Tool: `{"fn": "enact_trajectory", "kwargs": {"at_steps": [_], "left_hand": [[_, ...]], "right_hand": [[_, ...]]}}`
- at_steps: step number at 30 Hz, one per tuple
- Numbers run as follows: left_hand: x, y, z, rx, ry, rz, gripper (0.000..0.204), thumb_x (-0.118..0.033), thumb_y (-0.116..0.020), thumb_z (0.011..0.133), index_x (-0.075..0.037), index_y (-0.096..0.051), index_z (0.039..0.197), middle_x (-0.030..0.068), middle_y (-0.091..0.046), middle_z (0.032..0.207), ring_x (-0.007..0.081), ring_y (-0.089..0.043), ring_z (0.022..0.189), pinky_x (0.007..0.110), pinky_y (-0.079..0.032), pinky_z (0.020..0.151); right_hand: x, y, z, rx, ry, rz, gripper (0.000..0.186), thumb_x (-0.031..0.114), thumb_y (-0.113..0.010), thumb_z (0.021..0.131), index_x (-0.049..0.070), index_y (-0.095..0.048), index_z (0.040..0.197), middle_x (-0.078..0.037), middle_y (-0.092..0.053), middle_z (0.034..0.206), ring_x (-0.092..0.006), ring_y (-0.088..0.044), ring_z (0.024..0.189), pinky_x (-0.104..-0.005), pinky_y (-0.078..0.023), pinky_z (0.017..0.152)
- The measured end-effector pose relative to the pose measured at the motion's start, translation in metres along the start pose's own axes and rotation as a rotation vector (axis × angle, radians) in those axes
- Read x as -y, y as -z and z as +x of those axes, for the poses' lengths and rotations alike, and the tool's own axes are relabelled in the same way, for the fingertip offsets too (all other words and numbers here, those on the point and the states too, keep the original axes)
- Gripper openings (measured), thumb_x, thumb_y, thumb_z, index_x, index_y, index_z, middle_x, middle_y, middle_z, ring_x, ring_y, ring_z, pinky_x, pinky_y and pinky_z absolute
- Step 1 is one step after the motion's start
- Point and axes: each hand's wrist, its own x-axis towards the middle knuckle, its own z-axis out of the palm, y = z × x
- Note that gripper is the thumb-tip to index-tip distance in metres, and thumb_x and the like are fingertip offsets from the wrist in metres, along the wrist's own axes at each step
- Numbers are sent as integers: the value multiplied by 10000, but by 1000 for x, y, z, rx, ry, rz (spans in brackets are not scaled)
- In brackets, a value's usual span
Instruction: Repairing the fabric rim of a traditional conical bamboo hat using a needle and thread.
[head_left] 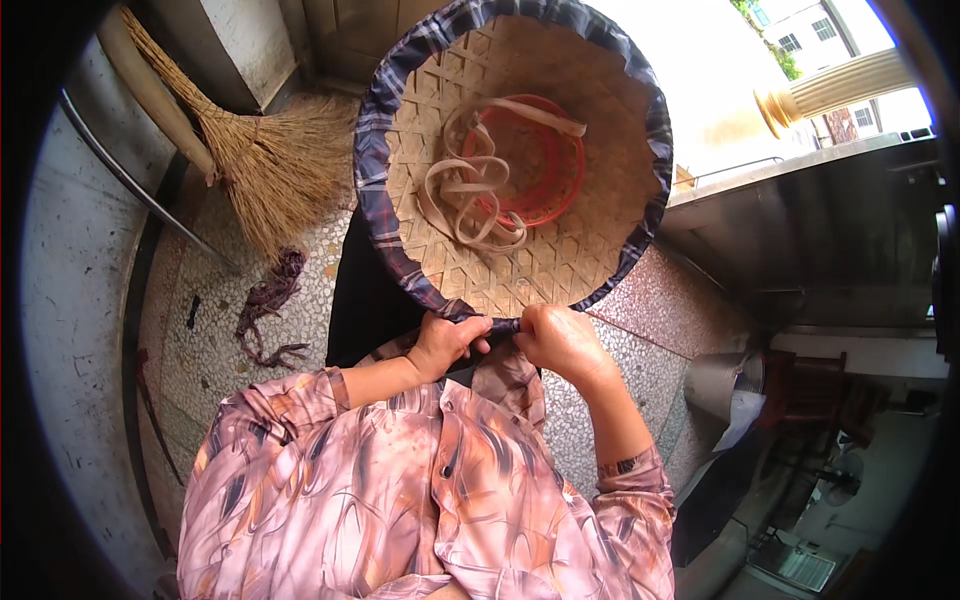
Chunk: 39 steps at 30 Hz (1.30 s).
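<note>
A round woven bamboo basket [430,90] tilts its open mouth toward me. Dark plaid cloth [372,150] wraps all the way around its rim. My left hand [448,343] is closed on the cloth at the near edge of the rim. Just to its right, my right hand [556,340] grips the same cloth-covered edge in a fist, so the fingertips are mostly hidden. Inside the basket lie a loosely coiled pale strap [470,187] and a red round plastic basket or bowl [568,150], partly under the strap.
A straw broom [260,150] leans at the upper left, beside a wooden pole [160,95]. Dark purplish rags or cords [268,300] lie on the speckled floor [210,340]. A metal-fronted counter [800,240] runs along the right, with a pale bucket [712,385] below it.
</note>
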Motion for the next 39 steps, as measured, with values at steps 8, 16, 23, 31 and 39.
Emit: {"fn": "enact_trajectory", "kwargs": {"at_steps": [8,16,23,31,39], "left_hand": [[2,-5,3,-56,-34,-38,228,-237,-676,857,-25,-692,773,24,-656,612,61,-497,441,228,-386,427],[8,-8,7,-84,-75,-36,218,-200,-680,845,-22,-673,721,8,-616,573,73,-506,446,251,-396,441],[7,2,7,-49,-48,110,179,-146,-688,821,-14,-650,705,10,-602,558,104,-612,519,261,-467,511],[6,-4,9,-60,-259,99,111,-128,-669,820,-24,-636,796,16,-637,633,131,-619,524,285,-479,522],[27,2,20,-37,-404,125,95,-119,-646,811,-30,-640,778,44,-638,612,168,-622,529,310,-481,537]], "right_hand": [[-5,-20,-3,-184,-27,42,135,174,-643,791,54,-680,842,-170,-684,845,-383,-659,799,-462,-524,721],[-5,-44,11,-210,-51,-65,146,110,-656,707,10,-638,812,-227,-667,816,-380,-676,756,-445,-539,669],[-2,-28,13,-134,34,-43,151,122,-650,710,20,-631,821,-205,-675,832,-371,-677,801,-452,-536,697],[15,-29,25,-91,58,-222,181,164,-690,700,14,-685,802,-189,-689,817,-350,-689,785,-429,-544,678],[19,-24,32,-15,91,-178,199,190,-691,685,2,-662,745,-221,-676,789,-365,-684,769,-442,-538,658]]}}
